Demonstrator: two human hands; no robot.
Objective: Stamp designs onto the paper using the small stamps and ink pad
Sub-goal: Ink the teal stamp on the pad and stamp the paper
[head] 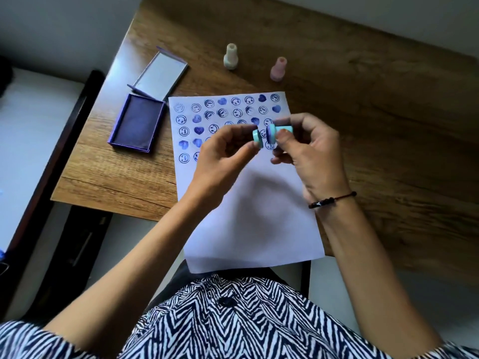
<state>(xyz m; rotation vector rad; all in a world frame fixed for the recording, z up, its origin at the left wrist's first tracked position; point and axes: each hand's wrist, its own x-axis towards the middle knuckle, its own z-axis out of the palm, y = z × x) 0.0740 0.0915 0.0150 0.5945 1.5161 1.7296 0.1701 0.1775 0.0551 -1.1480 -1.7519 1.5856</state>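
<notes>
A white paper [259, 216] lies on the wooden table, its upper half covered with rows of blue smiley and heart prints. Above the paper my right hand [311, 151] holds a teal stamp [281, 130] sideways, its inked purple face turned left. My left hand [223, 154] pinches the stamp's teal cap [257, 138] just apart from that face. The open purple ink pad [136, 123] sits left of the paper with its lid [160, 73] folded back. A white stamp [230, 57] and a pink stamp [278, 69] stand upright beyond the paper.
The wooden table [388, 112] has its left edge close to the ink pad, and its near edge runs under the paper's bottom. A dark chair frame [64, 164] and floor lie to the left. My striped clothing fills the bottom of the view.
</notes>
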